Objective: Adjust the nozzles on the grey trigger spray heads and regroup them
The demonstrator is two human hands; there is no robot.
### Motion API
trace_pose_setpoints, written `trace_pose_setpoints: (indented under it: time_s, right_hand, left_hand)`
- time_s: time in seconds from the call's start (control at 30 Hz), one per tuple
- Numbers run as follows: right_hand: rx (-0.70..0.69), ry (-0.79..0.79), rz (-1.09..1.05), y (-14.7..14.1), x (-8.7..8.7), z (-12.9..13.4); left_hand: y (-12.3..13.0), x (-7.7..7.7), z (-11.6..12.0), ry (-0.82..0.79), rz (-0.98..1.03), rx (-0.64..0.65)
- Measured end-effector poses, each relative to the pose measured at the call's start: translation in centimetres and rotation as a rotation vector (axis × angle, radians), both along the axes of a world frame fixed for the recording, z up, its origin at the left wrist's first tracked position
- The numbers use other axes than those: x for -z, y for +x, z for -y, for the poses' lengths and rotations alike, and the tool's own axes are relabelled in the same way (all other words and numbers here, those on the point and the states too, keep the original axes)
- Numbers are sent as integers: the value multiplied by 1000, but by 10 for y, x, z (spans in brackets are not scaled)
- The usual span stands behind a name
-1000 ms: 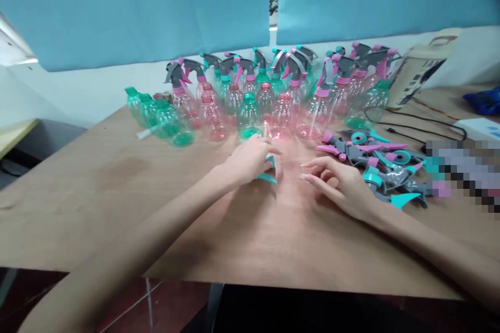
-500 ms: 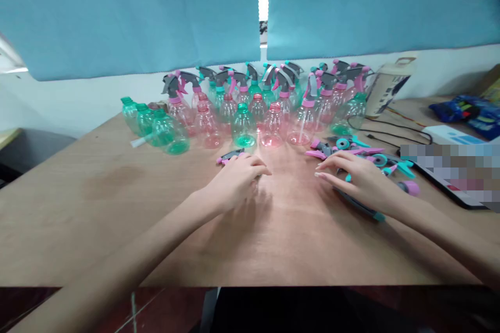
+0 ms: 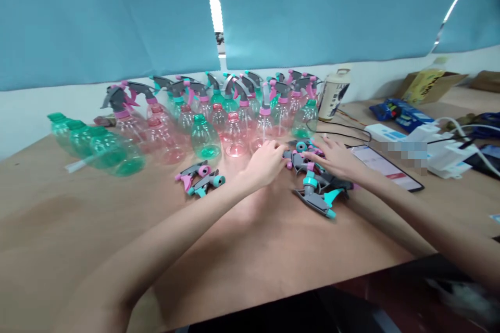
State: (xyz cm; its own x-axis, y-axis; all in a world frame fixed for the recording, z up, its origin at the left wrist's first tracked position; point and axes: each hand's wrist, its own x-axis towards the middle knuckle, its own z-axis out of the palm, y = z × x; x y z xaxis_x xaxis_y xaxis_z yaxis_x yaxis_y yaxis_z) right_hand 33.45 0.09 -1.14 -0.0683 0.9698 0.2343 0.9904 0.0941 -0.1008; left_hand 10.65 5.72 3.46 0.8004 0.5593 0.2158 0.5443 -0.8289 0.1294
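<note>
My left hand (image 3: 269, 163) is at the left edge of a pile of grey trigger spray heads (image 3: 300, 164) with pink and turquoise parts. Its fingers bend loosely down beside a spray head; their tips are partly hidden, and no firm grip shows. Over the right side of the same pile, my right hand (image 3: 334, 157) has its thumb and fingers apart, touching or just above the heads. A turquoise-collared spray head (image 3: 317, 199) lies in front of the pile. Left of my left hand lie a pink-trimmed spray head (image 3: 192, 174) and a turquoise-trimmed one (image 3: 207, 183).
Behind stand pink and green spray bottles, some open-necked like the green bottle (image 3: 205, 138), others with heads fitted. A white tube (image 3: 89, 160) lies by the left bottles. To the right are a phone (image 3: 385, 167), a power strip (image 3: 447, 153), cables and a cream container (image 3: 334, 94).
The view has turned right. My left hand has moved right to the pile, uncovering two spray heads on the table. My right hand has shifted farther over the pile.
</note>
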Motion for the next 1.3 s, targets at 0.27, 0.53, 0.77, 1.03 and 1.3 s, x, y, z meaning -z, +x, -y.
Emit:
trace_pose_setpoints:
  time_s: [0.27,0.53,0.77,1.03,1.3]
  right_hand:
    - [24,-66,-83,-6,3,-16]
    - [-76,-67,-78,-16,-12,23]
    - [-293,24,59,-58,-22,78]
    - [-123,77,88,-53,1,80]
    - [-194,49,37,-34,-3,51]
  left_hand:
    - [30,23,-4,54,-106,46]
    - [-5,35,19,64,-158,75]
    - [-30,19,29,84,-125,33]
    - [-32,22,28,85,-51,-149]
    - [-34,23,15,-34,-20,-63]
